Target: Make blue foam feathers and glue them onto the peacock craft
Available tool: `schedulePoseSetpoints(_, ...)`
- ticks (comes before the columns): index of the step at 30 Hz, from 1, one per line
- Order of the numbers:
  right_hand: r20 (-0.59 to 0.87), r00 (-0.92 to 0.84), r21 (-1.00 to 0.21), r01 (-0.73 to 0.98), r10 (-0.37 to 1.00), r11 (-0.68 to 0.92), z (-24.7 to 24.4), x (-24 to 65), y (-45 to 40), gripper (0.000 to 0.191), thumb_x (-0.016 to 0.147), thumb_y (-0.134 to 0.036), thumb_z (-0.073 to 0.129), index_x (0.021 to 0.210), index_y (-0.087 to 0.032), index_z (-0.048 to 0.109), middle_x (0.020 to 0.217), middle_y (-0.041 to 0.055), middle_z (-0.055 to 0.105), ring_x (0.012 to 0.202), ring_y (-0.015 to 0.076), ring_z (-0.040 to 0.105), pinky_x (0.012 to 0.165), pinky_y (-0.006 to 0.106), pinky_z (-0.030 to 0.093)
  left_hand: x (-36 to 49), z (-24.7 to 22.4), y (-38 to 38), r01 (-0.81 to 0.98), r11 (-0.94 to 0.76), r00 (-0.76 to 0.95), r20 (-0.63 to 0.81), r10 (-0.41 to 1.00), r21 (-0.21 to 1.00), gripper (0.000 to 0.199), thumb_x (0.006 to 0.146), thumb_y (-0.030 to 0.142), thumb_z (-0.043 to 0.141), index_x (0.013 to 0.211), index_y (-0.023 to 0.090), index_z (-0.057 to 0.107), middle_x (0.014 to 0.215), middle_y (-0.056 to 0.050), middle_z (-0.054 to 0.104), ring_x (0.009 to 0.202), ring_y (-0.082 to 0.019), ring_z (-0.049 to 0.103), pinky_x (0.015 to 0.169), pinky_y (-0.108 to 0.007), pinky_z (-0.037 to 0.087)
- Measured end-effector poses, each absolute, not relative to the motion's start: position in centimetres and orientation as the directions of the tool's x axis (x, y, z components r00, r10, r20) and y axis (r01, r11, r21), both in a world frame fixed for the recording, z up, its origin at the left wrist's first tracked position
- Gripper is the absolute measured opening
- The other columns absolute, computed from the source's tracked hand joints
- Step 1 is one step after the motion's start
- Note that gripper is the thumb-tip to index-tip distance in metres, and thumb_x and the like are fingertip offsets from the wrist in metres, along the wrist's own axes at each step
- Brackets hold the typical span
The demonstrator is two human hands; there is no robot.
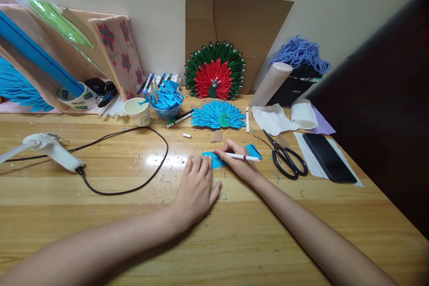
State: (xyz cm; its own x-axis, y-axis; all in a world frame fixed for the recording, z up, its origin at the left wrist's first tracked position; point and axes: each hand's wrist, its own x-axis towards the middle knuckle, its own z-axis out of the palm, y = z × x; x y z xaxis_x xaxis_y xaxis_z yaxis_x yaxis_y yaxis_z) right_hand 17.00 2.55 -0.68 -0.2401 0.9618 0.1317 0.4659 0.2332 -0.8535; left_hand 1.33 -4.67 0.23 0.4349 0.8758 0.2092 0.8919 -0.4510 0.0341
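Observation:
A white marker (243, 157) with a dark red end is pinched in my right hand (238, 161), its tip on a small piece of blue paper (217, 161). My left hand (197, 183) lies flat with fingers spread, fingertips at the left edge of that paper. Another blue paper piece (254, 151) lies just beyond my right hand. Behind the hands sits a blue paper peacock (214, 115) with a green body, and a marker cap (187, 135) lies left of it. Black-handled scissors (284, 156) rest to the right of my right hand.
A glue gun (55, 149) with a looping black cord lies at left. A paper cup (137, 112) and a bowl of blue paper pieces (166, 103) stand behind. A green-and-red peacock (214, 73) leans on cardboard (239, 31). A phone (329, 157) lies at right.

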Motion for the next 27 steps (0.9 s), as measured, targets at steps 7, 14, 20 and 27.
schedulePoseSetpoints(7, 0.156, -0.245, -0.841, 0.474, 0.957, 0.259, -0.9, 17.2, 2.7, 0.027, 0.081, -0.035, 0.050, 0.061, -0.019, 0.040, 0.057, -0.0045, 0.041, 0.054, 0.0102, 0.037, 0.049, 0.023, 0.027, 1.3, 0.2, -4.5, 0.891, -0.450, 0.432, 0.195, 0.881, 0.057, 0.056, 0.087, 0.044, 0.031, 0.124, 0.006, 0.047, 0.121, -0.014, 0.054, 0.113, -0.028, 0.045, 0.105, -0.047, 0.021)
schedulePoseSetpoints(14, 0.137, -0.249, -0.880, 0.414, 0.959, 0.233, -1.1, 17.3, 2.9, 0.027, 0.077, -0.026, 0.049, 0.057, -0.020, 0.033, 0.053, -0.0064, 0.033, 0.051, 0.0096, 0.033, 0.049, 0.022, 0.027, 1.3, 0.2, -4.6, 0.894, -0.445, 0.430, 0.178, 0.885, 0.052, 0.058, 0.087, 0.046, 0.030, 0.126, 0.005, 0.045, 0.122, -0.015, 0.053, 0.114, -0.028, 0.044, 0.106, -0.047, 0.020)
schedulePoseSetpoints(20, 0.107, -0.217, -0.899, 0.395, 0.970, 0.188, -1.6, 17.4, 3.0, 0.025, 0.073, -0.021, 0.049, 0.054, -0.020, 0.032, 0.051, -0.0067, 0.033, 0.049, 0.0093, 0.034, 0.048, 0.022, 0.028, 1.3, 0.1, -4.7, 0.896, -0.441, 0.424, 0.190, 0.886, 0.053, 0.057, 0.087, 0.046, 0.031, 0.125, 0.006, 0.046, 0.122, -0.015, 0.054, 0.114, -0.028, 0.045, 0.106, -0.047, 0.019)
schedulePoseSetpoints(27, 0.040, -0.182, -0.959, 0.271, 0.983, 0.089, -1.6, 17.3, 2.9, 0.026, 0.070, -0.022, 0.048, 0.051, -0.021, 0.030, 0.049, -0.0062, 0.033, 0.052, 0.0110, 0.047, 0.055, 0.023, 0.041, 1.4, 0.2, -4.7, 0.898, -0.438, 0.423, 0.197, 0.885, 0.041, 0.056, 0.087, 0.044, 0.031, 0.124, 0.006, 0.046, 0.121, -0.014, 0.054, 0.113, -0.028, 0.046, 0.107, -0.047, 0.019)
